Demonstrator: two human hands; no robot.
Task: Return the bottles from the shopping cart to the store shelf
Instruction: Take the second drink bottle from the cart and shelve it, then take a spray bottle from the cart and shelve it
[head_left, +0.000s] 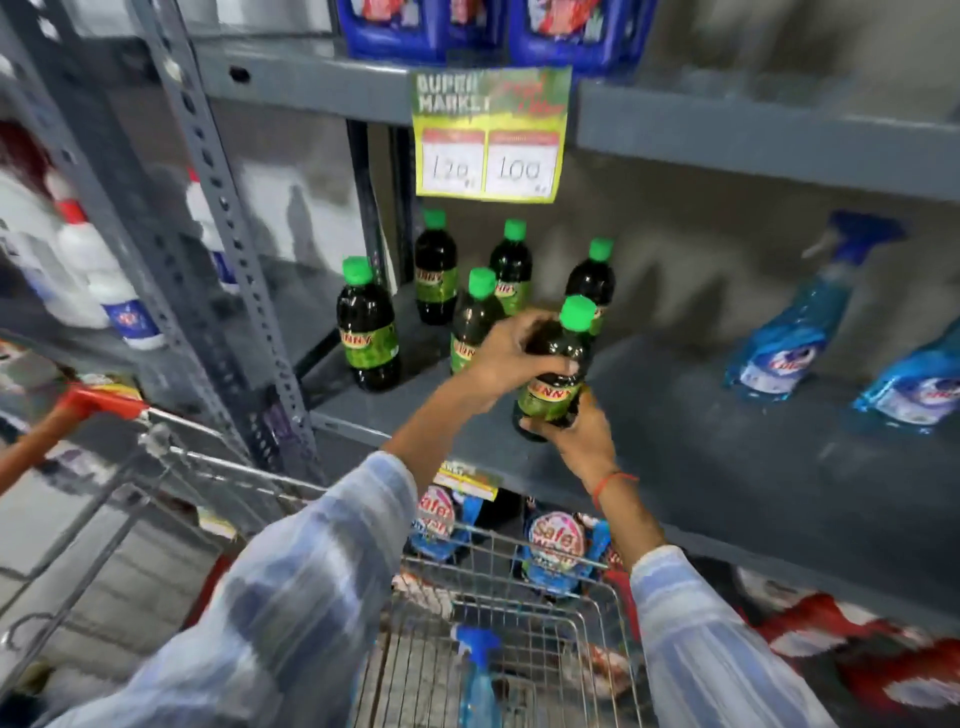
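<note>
Both hands hold one dark bottle with a green cap and green label (558, 382) upright just above the front of the grey shelf (701, 457). My left hand (511, 356) wraps its upper body; my right hand (574, 434) cups its base. Behind it on the shelf stand several matching green-capped bottles (368, 332). Below, the wire shopping cart (519, 639) holds a blue spray bottle (475, 675).
Blue spray bottles (789, 338) stand at the shelf's right. A yellow price sign (488, 135) hangs from the upper shelf edge. Grey perforated uprights (228, 260) rise at left, white bottles (104, 291) beyond. Detergent packs (556, 545) sit on the lower shelf.
</note>
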